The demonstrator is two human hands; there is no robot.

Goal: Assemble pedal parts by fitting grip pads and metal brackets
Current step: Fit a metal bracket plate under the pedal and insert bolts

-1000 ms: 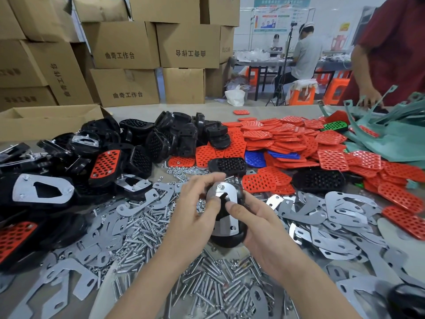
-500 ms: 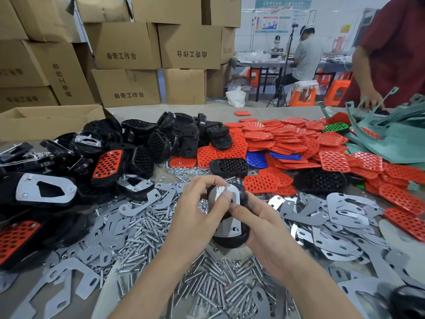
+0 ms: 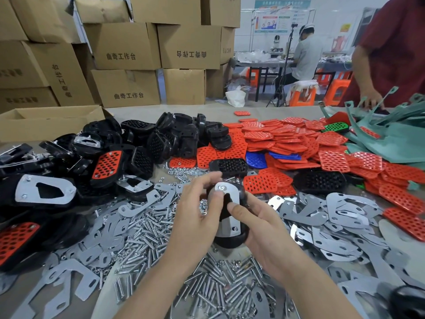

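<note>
2 bare hands at frame centre in the head view, both on 1 black plastic pedal body (image 3: 232, 241) over a litter of hardware. Left hand (image 3: 195, 217) curled against the pedal's left edge, thumb beside the top of the silver metal bracket (image 3: 230, 223) lying on the pedal's face, index finger arched over the upper rim. Right hand (image 3: 262, 233) cupped round the right side, fingers wrapped out of sight, thumb pressed on the bracket's dark cut-out. Small hex nut (image 3: 221, 187) at the bracket's rounded top.

Below and left of the hands, a heap of bright steel bolts (image 3: 147, 233). Right of centre, loose flat grey metal plates (image 3: 340, 210), overlapping. Upper right, a spread of orange-red perforated grip pads (image 3: 287, 139), a few blue pads (image 3: 256, 160) among them, teal sheet offcuts (image 3: 391, 146) at the far right edge. Upper centre, piled black pedal shells (image 3: 177, 134). Left, pedals fitted with red pads (image 3: 105, 165). Top left, stacked brown cardboard boxes (image 3: 126, 44). Top right, a person in a dark red shirt (image 3: 395, 42).
</note>
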